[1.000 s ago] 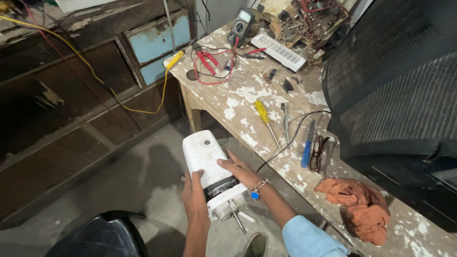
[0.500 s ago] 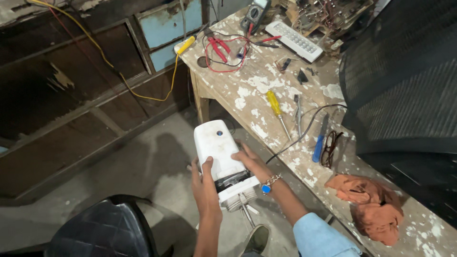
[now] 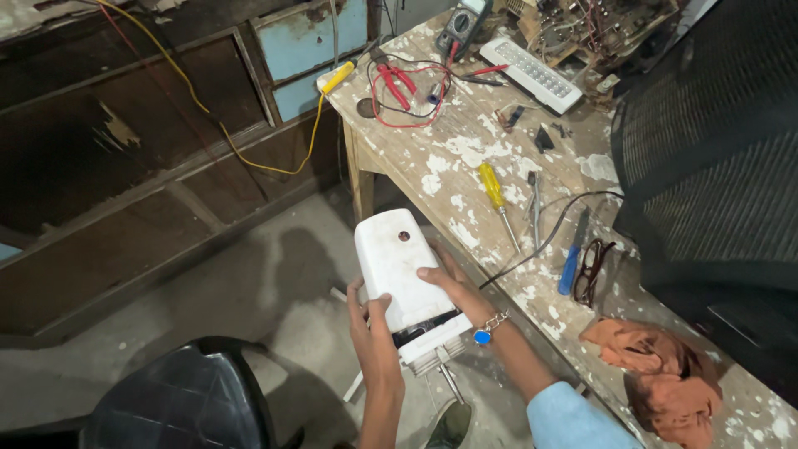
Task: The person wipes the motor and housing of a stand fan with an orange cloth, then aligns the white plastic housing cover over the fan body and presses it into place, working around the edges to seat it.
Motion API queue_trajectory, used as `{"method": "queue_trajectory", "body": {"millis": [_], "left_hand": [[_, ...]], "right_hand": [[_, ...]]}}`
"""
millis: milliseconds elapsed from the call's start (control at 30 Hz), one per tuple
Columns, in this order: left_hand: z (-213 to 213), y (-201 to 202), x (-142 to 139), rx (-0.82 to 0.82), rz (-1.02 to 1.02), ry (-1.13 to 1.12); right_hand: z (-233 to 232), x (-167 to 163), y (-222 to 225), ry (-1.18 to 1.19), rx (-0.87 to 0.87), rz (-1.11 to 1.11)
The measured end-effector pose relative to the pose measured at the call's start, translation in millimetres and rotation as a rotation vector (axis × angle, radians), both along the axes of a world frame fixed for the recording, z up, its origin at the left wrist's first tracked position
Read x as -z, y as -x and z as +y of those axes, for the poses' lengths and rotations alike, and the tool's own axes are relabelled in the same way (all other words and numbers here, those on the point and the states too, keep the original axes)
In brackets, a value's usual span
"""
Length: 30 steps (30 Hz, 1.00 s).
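- Currently both hands grip a white, rounded plastic appliance housing [image 3: 397, 270] over the floor, just left of the paint-flecked wooden workbench [image 3: 465, 166].
- Left hand [image 3: 372, 326] clasps its near left edge; right hand [image 3: 455, 287] wraps its right side.
- Seemingly an inspection step; next likely needs a firm grip while turning it.
- Housing looks scuffed, with a small dark hole and metal parts at its near end.

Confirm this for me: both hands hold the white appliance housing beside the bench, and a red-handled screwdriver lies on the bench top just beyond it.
One detail is off. The head view shows the screwdriver has a yellow handle, not red. The rest stands: the left hand and right hand both hold the white appliance housing beside the bench.
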State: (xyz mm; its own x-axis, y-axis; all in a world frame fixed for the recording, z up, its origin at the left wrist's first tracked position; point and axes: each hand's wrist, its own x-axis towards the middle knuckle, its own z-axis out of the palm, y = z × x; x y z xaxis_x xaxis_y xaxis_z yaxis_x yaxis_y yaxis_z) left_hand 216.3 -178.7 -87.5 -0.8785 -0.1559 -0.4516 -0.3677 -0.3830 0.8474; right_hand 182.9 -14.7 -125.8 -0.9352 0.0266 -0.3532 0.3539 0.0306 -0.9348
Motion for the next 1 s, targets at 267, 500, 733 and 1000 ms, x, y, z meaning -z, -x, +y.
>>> {"method": "queue_trajectory", "body": {"millis": [267, 500, 733, 1000], "left_hand": [[-3.3, -16.7, 4.6, -0.190, 0.000, 0.181], [-0.9, -23.7, 3.8, -0.416, 0.136, 0.153], [16.3, -42.8, -18.5, -0.365, 0.440, 0.459], [21.2, -31.4, -22.8, -0.356, 0.382, 0.521]], "right_hand": [[-5.8, 25.4, -9.2, 0.127, 0.049, 0.027], [-3.3, 29.5, -13.9, 0.153, 0.041, 0.000], [-4.7, 31.1, -16.2, 0.099, 0.082, 0.033], [0.8, -7.0, -28.7, 0.115, 0.098, -0.001]]}}
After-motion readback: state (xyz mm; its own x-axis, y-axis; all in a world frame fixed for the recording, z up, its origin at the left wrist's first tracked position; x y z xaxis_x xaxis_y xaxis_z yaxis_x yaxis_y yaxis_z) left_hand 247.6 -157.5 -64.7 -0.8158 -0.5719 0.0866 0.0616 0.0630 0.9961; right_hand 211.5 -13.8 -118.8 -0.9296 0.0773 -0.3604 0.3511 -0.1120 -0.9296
